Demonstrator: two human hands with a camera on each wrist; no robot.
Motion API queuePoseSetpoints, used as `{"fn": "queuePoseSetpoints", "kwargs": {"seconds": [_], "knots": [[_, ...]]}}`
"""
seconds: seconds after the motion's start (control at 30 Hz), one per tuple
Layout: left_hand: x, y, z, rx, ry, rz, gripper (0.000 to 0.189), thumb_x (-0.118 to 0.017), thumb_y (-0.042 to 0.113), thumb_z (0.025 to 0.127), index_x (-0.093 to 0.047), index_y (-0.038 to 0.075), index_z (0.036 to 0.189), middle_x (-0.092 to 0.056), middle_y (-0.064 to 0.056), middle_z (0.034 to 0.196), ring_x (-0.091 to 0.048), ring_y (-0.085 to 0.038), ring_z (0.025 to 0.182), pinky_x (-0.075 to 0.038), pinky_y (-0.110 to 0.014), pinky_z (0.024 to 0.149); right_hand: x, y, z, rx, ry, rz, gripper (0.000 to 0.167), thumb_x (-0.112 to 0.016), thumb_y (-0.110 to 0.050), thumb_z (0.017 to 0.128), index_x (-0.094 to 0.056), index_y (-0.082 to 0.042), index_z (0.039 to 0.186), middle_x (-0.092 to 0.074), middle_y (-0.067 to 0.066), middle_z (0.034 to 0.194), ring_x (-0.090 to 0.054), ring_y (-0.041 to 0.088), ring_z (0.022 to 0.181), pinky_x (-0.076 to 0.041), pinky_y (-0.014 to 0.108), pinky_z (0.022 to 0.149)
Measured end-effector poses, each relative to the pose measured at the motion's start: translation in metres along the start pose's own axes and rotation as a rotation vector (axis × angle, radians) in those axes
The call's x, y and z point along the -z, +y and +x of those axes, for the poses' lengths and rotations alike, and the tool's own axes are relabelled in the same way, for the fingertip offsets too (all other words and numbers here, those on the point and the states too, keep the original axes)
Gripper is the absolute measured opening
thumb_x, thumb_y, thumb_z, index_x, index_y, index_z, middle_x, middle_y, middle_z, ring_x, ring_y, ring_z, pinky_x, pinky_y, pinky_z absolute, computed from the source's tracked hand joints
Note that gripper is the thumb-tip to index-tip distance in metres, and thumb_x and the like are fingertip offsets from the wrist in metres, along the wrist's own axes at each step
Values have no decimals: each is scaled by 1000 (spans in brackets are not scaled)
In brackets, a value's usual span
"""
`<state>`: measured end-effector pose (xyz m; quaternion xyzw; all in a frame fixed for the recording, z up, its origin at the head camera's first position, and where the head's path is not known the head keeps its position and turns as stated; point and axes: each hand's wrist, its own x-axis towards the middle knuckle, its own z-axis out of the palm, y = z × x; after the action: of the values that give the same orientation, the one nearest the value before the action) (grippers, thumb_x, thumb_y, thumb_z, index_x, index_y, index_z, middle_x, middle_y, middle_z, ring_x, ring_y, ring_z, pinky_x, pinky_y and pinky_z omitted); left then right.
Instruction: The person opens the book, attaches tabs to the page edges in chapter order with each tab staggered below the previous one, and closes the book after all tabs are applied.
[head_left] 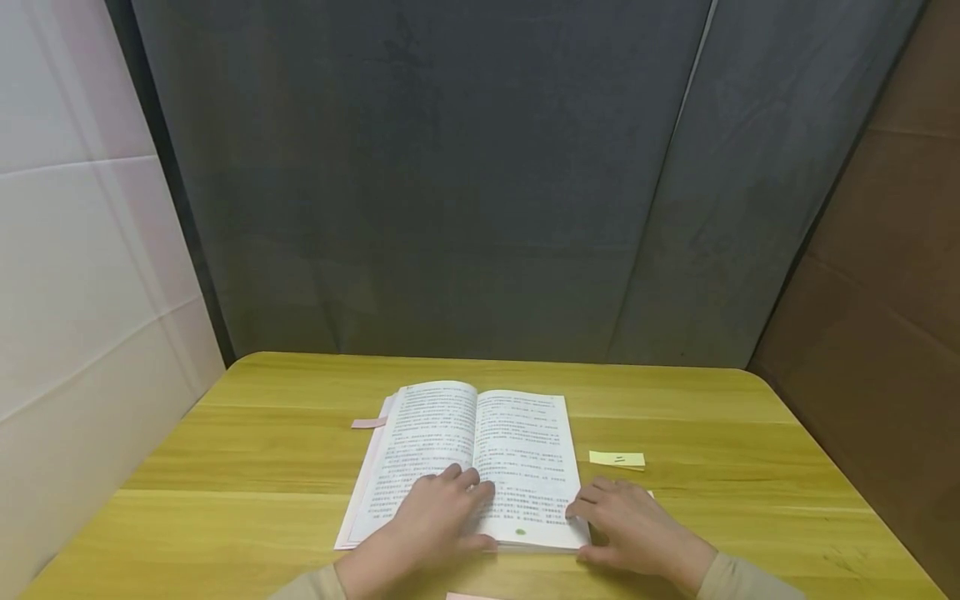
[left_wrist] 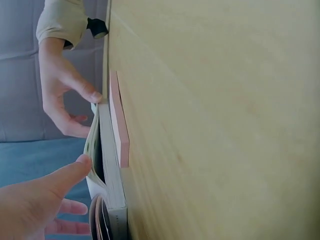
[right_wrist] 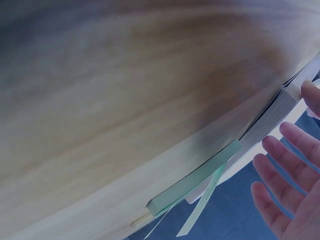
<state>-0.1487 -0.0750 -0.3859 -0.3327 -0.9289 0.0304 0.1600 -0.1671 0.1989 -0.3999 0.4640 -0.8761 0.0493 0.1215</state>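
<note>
An open book (head_left: 517, 450) with printed pages lies on the table. My left hand (head_left: 444, 510) rests over its lower middle, near the gutter. In the left wrist view, the left thumb (left_wrist: 75, 172) touches the bottom edge of the arched pages. My right hand (head_left: 633, 527) is at the lower right corner of the right page, its thumb by the book's bottom edge. The right fingers (right_wrist: 280, 187) look loosely extended in the right wrist view. A pink tab (head_left: 369, 423) sticks out from the book's left side.
A yellow sticky note (head_left: 618, 459) with dark strokes lies right of the book, atop a pad (right_wrist: 195, 180) that looks green in the right wrist view. A pink pad (left_wrist: 119, 122) lies before the book's near edge. Dark cloth (head_left: 450, 183) hangs behind the wooden table (head_left: 247, 467).
</note>
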Motion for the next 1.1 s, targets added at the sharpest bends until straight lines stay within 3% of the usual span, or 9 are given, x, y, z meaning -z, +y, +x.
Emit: {"fn": "queuePoseSetpoints", "kwargs": {"seconds": [0.37,0.5,0.6,0.73,0.9,1.1], "knots": [[-1,-10,-4,20,49,-158,64,-63,59,64,-58,14,109,-52,1,101,-50,-16,82,-43,-26,55,0,1,-1,10,12,8,38,-65,-46,71,-61,-17,95,-53,-10,91,-48,8,82,-44,31,65],[1,-13,-6,15,67,-177,63,-65,55,65,-57,13,112,-51,-1,106,-51,-18,88,-45,-29,60,-1,1,-1,15,22,8,39,-64,-48,72,-61,-17,95,-52,-10,89,-47,8,80,-43,30,63],[2,-14,-8,-19,98,-171,60,-67,49,67,-55,14,114,-51,-1,110,-51,-18,92,-46,-31,64,-1,1,-1,14,24,9,39,-62,-49,73,-61,-18,95,-53,-11,90,-46,7,80,-43,29,62],[3,-12,-10,-111,139,-139,56,-67,33,69,-50,16,120,-48,-1,117,-49,-17,100,-45,-33,70,-1,1,-1,18,28,7,38,-63,-48,73,-61,-17,95,-53,-10,90,-47,8,81,-43,30,62],[7,-9,-11,-211,202,-81,70,-60,13,63,-39,15,130,-41,-4,128,-41,-18,113,-42,-36,80,-1,1,0,38,41,-3,39,-66,-45,70,-61,-16,95,-54,-9,91,-48,8,81,-44,29,62],[13,-10,-12,-205,250,-31,84,-57,7,60,-27,10,138,-25,-6,141,-21,-21,127,-28,-41,95,0,0,1,23,21,-2,38,-67,-45,70,-62,-16,95,-55,-8,91,-49,9,82,-44,30,64]]}}
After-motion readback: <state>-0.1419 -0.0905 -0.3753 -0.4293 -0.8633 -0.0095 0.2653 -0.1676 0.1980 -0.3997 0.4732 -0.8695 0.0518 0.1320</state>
